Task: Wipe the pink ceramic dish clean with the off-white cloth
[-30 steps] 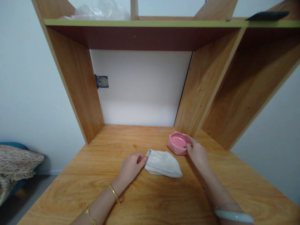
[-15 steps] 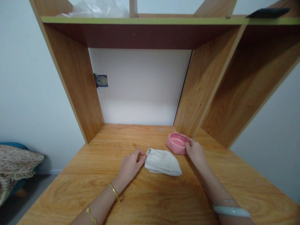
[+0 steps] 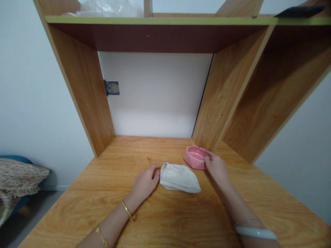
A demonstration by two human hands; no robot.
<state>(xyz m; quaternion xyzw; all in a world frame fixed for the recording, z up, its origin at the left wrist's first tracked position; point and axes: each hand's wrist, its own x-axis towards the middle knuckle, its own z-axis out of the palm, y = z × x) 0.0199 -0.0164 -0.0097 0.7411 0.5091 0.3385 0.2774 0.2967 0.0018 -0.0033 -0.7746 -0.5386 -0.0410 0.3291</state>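
Observation:
A folded white cloth (image 3: 179, 178) lies on the wooden desk (image 3: 165, 213). My left hand (image 3: 145, 181) rests on the desk at the cloth's left edge, fingers curled and pinched against that edge. A pink angular dish (image 3: 194, 157) sits just behind and to the right of the cloth, close to the upright wooden panel. My right hand (image 3: 216, 167) is closed on the dish's near right rim. Bracelets are on both wrists.
Upright wooden panels (image 3: 219, 100) wall in the desk's back on both sides, under a shelf (image 3: 155, 20) that carries a clear plastic bag (image 3: 108, 8) and a dark flat object (image 3: 294, 12). A patterned fabric (image 3: 18, 175) lies low at the left.
The cloth's left corner, held slightly raised by my left fingers before, now lies flat. My right hand has stayed on the pink dish. The view has shifted slightly.

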